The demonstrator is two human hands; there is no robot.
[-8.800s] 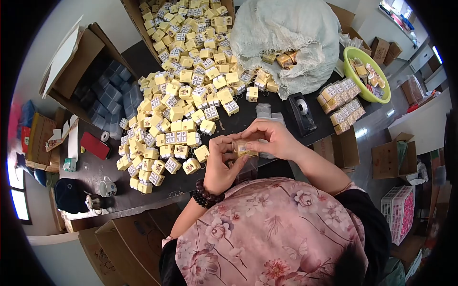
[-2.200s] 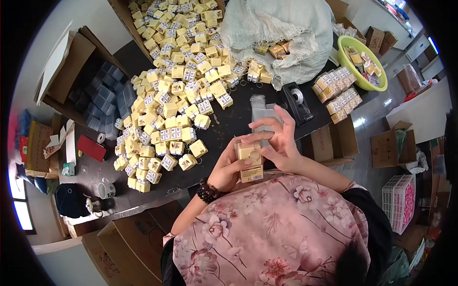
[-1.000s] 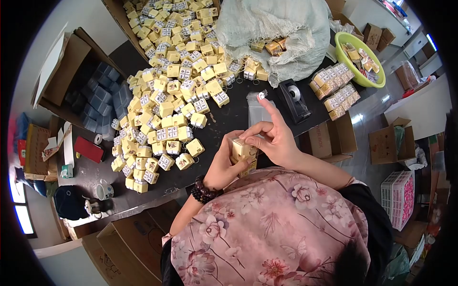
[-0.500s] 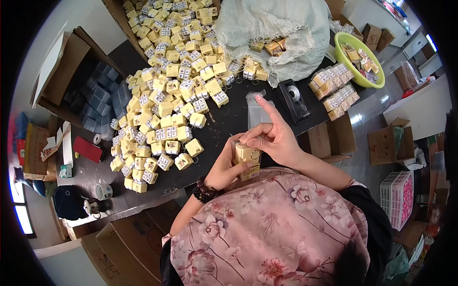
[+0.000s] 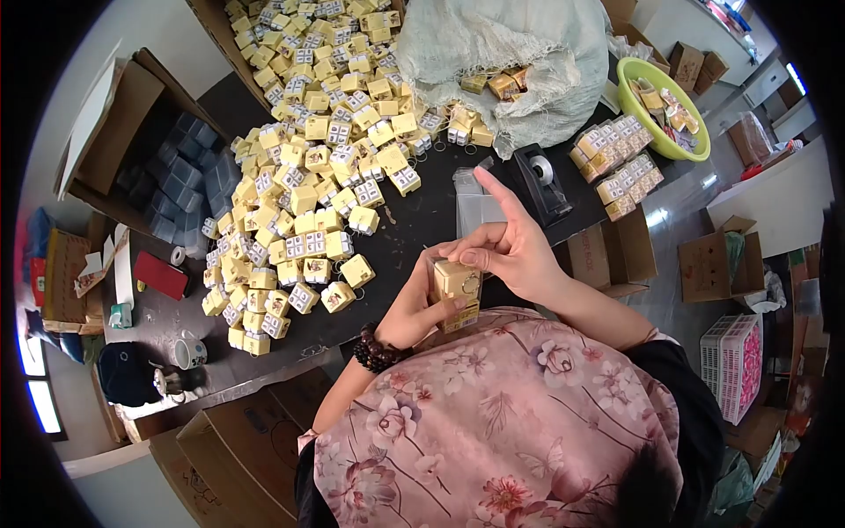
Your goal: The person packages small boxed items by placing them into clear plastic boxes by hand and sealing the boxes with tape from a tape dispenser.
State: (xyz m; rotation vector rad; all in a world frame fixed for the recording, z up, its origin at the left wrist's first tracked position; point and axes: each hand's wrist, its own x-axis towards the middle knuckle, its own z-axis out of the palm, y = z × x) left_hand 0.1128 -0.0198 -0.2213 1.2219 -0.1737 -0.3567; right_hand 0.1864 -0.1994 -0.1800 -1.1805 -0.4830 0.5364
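My left hand (image 5: 412, 306) is closed around a small clear plastic box (image 5: 459, 280) with a yellow cube key ring inside and printed yellow card at its lower end. The thumb and bent fingers of my right hand (image 5: 519, 255) press together at the top of this box, while its index finger points up and away. What looks like a bit of clear tape sits on that fingertip. Just beyond my hands, a clear plastic piece (image 5: 480, 209) lies on the dark table. A black tape dispenser (image 5: 542, 189) stands to its right.
A large pile of yellow cube key rings (image 5: 304, 211) covers the left of the table (image 5: 414, 231). Clear boxes fill a carton (image 5: 114, 132) at far left. Stacked packed cubes (image 5: 616, 158), a woven sack (image 5: 510, 53) and a green basin (image 5: 627, 88) stand at right.
My right thumb and fingers have shifted very slightly at the top of the box. Both hands remain in nearly the same place; the objects on the table have not moved.
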